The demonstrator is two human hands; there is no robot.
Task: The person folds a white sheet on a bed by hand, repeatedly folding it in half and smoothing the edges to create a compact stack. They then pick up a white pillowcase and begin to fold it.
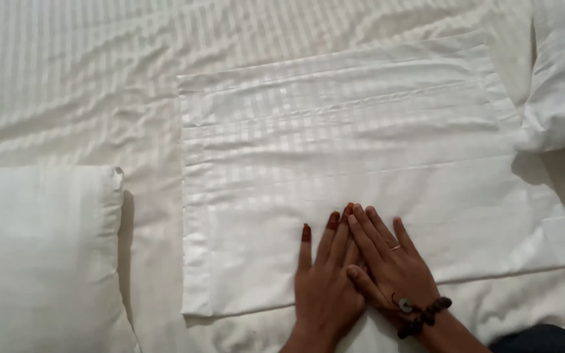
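A white pillow lies at the left on the bed. Beside it a flat white striped pillowcase is spread out. The left hand and right hand press on its near edge, fingers released and flat, overlapping. Another pillow sits far right.
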